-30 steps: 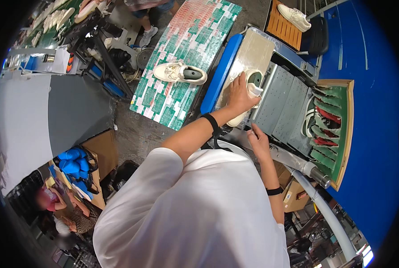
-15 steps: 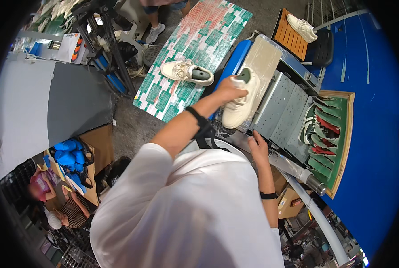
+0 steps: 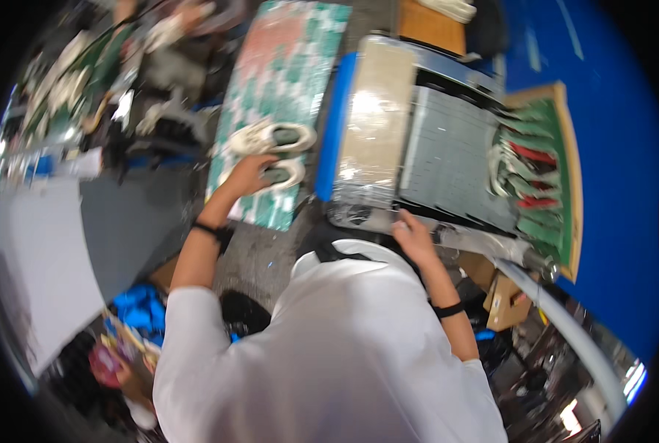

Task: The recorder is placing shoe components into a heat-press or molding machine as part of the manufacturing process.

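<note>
My left hand [image 3: 252, 176] is closed on a cream lace-up sneaker [image 3: 291, 176] with a dark green inside. That sneaker is at the near part of a table [image 3: 276, 213] wrapped in green, white and red patterned covering. Just beyond it lies a second cream sneaker [image 3: 249, 139], toe to the left like the held one. My fingers hide part of the held sneaker's upper. My right hand [image 3: 415, 236] is by the near edge of a conveyor machine [image 3: 447, 148], empty, with thumb and fingers somewhat apart.
The machine's plastic-wrapped cover [image 3: 377, 118] stands right of the table, with a blue side panel [image 3: 337, 133]. Green and red flaps [image 3: 532, 159] hang in a wood-framed opening at the right. Another pale shoe [image 3: 451, 9] is on a wooden slatted surface [image 3: 433, 29]. A grey panel [image 3: 134, 221] is at left.
My left hand has carried the sneaker leftward from over the machine's wrapped cover to the patterned table, beside the other one. My right hand stays near the machine edge. The view has turned.
</note>
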Demonstrator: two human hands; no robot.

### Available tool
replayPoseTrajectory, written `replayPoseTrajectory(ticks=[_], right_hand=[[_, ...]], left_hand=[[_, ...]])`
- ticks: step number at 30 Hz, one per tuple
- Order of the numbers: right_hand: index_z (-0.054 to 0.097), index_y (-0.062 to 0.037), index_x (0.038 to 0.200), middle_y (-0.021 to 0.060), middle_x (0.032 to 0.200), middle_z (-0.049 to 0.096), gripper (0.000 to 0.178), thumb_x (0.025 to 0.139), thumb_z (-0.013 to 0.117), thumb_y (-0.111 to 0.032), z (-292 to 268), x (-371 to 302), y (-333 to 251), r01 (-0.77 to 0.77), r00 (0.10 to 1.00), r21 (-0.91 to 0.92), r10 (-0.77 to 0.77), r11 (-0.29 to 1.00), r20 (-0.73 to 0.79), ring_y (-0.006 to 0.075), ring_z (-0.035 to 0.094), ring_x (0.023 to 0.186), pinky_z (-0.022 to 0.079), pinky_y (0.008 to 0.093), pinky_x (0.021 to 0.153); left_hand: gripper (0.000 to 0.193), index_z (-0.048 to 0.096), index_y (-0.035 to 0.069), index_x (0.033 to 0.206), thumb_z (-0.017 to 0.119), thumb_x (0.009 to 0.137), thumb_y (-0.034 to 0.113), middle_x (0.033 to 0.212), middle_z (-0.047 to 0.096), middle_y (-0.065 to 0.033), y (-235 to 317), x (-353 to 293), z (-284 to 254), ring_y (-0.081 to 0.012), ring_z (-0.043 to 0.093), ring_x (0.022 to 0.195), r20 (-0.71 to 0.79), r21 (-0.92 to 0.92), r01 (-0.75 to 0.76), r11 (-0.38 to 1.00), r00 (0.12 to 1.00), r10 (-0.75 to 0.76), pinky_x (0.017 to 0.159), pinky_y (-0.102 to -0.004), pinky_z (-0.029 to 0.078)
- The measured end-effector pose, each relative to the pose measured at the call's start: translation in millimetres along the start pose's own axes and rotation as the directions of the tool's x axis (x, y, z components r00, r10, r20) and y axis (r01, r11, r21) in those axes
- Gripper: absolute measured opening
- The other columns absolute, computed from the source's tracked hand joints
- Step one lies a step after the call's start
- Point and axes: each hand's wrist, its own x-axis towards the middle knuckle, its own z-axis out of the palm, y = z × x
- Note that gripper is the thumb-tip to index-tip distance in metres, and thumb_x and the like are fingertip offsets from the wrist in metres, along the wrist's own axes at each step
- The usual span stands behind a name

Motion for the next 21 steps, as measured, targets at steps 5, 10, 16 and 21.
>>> replayPoseTrajectory(ticks=[5, 10, 16, 21], right_hand=[[0.057, 0.0039, 0.148, 0.0293, 0.136, 0.067, 0.078, 0.087, 0.073, -0.042, -6.7, -6.6, 14.0, -0.025, 0.995, 0.017, 0.023, 1.0, 0.096, 0.0423, 0.064, 0.128, 0.05, 0.0449, 0.11], [0.057, 0.0068, 0.146, 0.0259, 0.124, 0.07, 0.077, 0.087, 0.075, -0.039, -47.7, -29.1, 39.7, -0.033, 0.998, 0.107, 0.038, 0.994, -0.048, 0.0407, 0.068, 0.116, 0.053, 0.0439, 0.103], [0.052, 0.0082, 0.149, 0.0263, 0.121, 0.069, 0.074, 0.09, 0.076, -0.03, -99.4, -69.4, 96.0, -0.11, 0.975, 0.231, 0.151, 0.967, -0.166, 0.039, 0.067, 0.113, 0.052, 0.0432, 0.101], [0.055, 0.0062, 0.149, 0.0195, 0.119, 0.072, 0.066, 0.093, 0.074, -0.024, -134.8, -102.0, 113.9, -0.211, 0.926, 0.303, 0.289, 0.929, -0.243, 0.0315, 0.069, 0.112, 0.051, 0.0393, 0.102]], left_hand=[[0.051, 0.069, 0.003, 0.131, 0.078, 0.081, 0.004, 0.123, 0.075, -0.0177, 82.1, 30.6, 44.5, -0.0316, 0.072, 0.117, -0.18, -0.149, -0.004, 0.989, 0.983, -0.023, 0.104, -0.0413, 0.055], [0.038, 0.067, 0.0, 0.132, 0.073, 0.095, 0.006, 0.122, 0.076, -0.0123, 239.3, 176.2, 171.5, -0.0208, 0.071, 0.121, 0.052, -0.478, -0.169, 0.862, 0.974, 0.22, 0.104, -0.0345, 0.055], [0.064, 0.058, 0.004, 0.145, 0.076, 0.084, 0.009, 0.142, 0.061, -0.0262, 442.8, 276.7, 300.4, -0.0444, 0.058, 0.132, -0.011, -0.108, -0.641, 0.76, 0.765, 0.644, 0.114, -0.0483, 0.048], [0.101, 0.024, 0.012, 0.165, 0.08, 0.08, 0.014, 0.14, 0.058, -0.0287, 473.4, 326.1, 354.3, -0.0478, 0.06, 0.125, 0.123, 0.039, -0.326, 0.945, 0.94, 0.319, 0.107, -0.0512, 0.051]])
